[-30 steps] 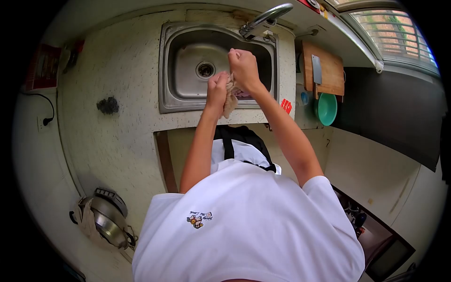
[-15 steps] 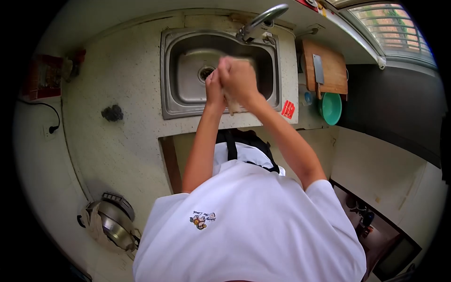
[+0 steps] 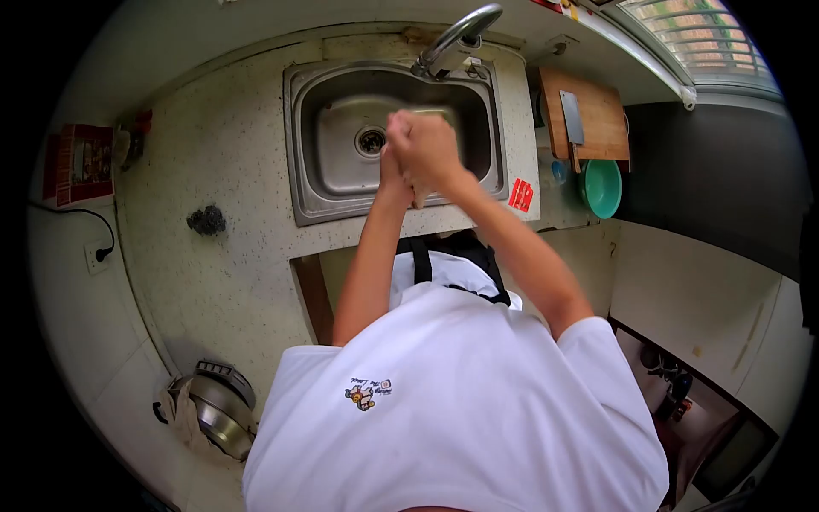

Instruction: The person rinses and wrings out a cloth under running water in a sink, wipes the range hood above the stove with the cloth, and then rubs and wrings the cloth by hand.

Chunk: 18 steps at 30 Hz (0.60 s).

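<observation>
Clenching the cloth [image 3: 419,197] between them, the right hand [image 3: 423,147] and left hand [image 3: 393,173] meet over the sink [image 3: 337,154], right of its drain [image 3: 370,142]; overlap and blur hide the exact finger placement. The cloth's visible end pokes out below the hands, toward the sink's near rim; its full long axis cannot be told. The left hand sits closer to that rim, the right farther in. A faucet [image 3: 461,32] rises behind the sink; a green bowl [image 3: 602,189] rests to its right.
</observation>
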Motion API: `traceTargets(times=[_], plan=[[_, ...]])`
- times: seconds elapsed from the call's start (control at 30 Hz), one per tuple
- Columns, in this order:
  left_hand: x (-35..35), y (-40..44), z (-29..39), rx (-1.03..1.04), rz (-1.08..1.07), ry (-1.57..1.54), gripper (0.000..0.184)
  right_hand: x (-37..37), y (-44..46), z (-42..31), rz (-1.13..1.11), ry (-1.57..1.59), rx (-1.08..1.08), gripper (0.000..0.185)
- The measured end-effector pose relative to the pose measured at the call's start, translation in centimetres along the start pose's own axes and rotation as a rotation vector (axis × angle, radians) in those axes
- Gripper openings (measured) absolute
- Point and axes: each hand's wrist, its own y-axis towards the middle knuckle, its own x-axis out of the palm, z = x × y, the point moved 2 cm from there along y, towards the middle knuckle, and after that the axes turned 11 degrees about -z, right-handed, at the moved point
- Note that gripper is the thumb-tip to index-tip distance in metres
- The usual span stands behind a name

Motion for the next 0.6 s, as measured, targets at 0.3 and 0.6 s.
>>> traceTargets(times=[0.3,0.6], plan=[[-0.1,1.7,1.3,0.147,-0.016,0.325,0.025,-0.1,-1.6,0.3,0.178,-0.061,-0.047,0.033],[0.6,0.8,-1.2,0.135,0.19,0.607,0.021,-0.5,1.1,7.6,0.105,0.09,0.154,0.033]])
